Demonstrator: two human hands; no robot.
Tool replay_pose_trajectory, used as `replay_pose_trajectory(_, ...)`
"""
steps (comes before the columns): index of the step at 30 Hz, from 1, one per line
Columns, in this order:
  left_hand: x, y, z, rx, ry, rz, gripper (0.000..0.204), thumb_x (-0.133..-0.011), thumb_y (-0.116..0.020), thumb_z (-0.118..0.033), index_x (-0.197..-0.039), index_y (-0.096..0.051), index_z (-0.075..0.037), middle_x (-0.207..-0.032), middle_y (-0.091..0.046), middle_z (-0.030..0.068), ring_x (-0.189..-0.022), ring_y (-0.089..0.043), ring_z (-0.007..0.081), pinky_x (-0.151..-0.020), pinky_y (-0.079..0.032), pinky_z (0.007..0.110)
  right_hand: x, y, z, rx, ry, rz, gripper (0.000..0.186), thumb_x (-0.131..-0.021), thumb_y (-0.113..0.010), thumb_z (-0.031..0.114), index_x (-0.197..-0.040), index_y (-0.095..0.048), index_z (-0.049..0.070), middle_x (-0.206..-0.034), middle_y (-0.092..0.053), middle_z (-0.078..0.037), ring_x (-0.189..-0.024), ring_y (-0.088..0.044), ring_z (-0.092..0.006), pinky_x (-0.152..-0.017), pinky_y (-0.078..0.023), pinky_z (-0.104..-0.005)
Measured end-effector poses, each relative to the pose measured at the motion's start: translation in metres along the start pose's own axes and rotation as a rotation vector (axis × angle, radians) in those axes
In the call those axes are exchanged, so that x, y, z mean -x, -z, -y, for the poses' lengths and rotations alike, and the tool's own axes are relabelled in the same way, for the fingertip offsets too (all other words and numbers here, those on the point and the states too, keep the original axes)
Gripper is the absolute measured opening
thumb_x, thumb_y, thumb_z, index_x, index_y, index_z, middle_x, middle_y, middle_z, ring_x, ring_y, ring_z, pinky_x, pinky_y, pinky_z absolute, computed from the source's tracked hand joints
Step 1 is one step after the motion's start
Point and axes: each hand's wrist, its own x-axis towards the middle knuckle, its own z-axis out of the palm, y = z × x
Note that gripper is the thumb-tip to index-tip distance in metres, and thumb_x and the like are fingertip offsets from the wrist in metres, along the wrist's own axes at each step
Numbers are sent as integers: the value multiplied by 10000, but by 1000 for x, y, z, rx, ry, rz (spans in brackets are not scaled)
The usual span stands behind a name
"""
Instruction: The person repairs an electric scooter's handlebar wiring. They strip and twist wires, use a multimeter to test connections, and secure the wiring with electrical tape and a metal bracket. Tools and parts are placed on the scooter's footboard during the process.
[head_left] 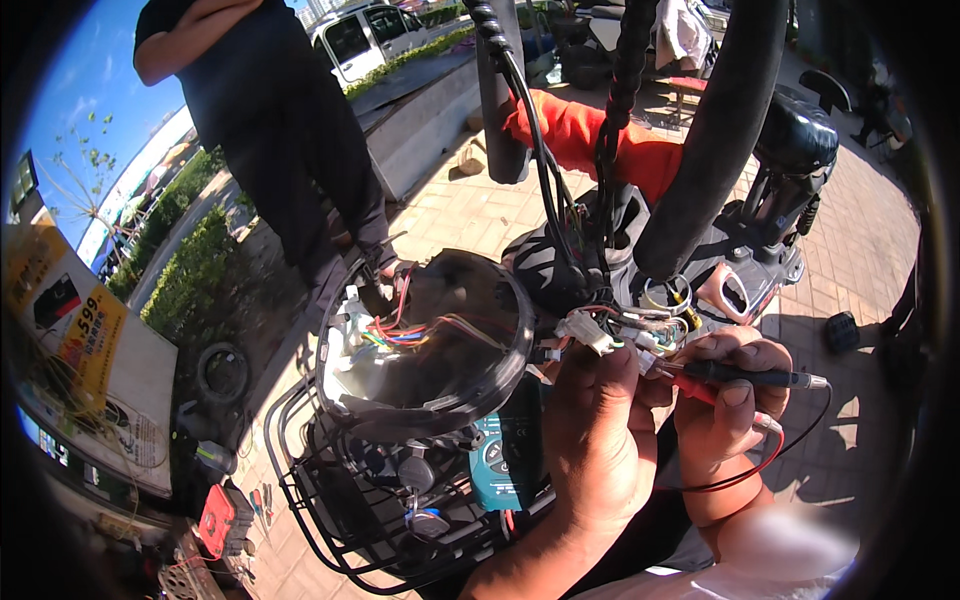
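Sunlit brick paving [440, 225] surrounds a round black lamp housing [425, 425]. Just right of the housing, a left hand [595, 440] pinches a white plug connector [590, 332] between thumb and fingers; a right hand [705, 430] closes around a black test probe [765, 376] and a red test probe [705, 390]. The connector looks light and stiff, best gripped by its body; the probes' smooth barrels might slip. Below the housing, a teal meter [492, 460] bears small markings; well left, an orange placard [85, 350] carries bold print.
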Motion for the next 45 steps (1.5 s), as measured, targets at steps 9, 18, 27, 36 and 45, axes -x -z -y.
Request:
replay_pose_trajectory(9,88,12,-64,-2168,-838,-230,598,-766,-814,-313,-1220,-555,-23,-1198,-555,163,-1037,-575,347,-843,-463,406,11,35,23,-306,-141,-168,310,-879,-740,196,-1102,-549,99,-963,-629,-155,-778,-677,-281,-618,-614,-413)
replay_pose_trajectory(18,83,33,-40,-2039,-662,-694,670,-710,-807,-142,-1262,-454,-4,-1012,-617,136,-914,-604,243,-855,-488,332,35,68,52,-324,-131,-117,314,-910,-703,187,-1157,-543,78,-1035,-637,-229,-848,-685,-280,-743,-599,-399)
replay_pose_trajectory(27,181,116,31,-1819,-726,118,800,-687,-815,8,-1309,-312,5,-1272,-450,237,-1150,-525,310,-1001,-450,408,69,128,64,-214,-146,-229,277,-900,-655,129,-1143,-588,13,-1005,-658,-224,-889,-680,-284,-792,-596,-413)
replay_pose_trajectory(36,138,192,102,-1996,-528,83,731,-711,-853,-111,-1276,-416,43,-1226,-577,212,-1148,-522,348,-1024,-373,473,79,137,61,-41,-210,-146,209,-945,-608,57,-1143,-582,-7,-1060,-671,-196,-937,-674,-226,-835,-576,-366)
replay_pose_trajectory(45,139,181,106,-2285,-334,-12,811,-678,-861,-398,-1293,-478,-32,-1274,-577,143,-1157,-454,334,-966,-308,495,83,122,45,12,-305,-183,212,-919,-615,12,-1129,-594,-11,-1055,-684,-144,-933,-672,-191,-831,-569,-350)
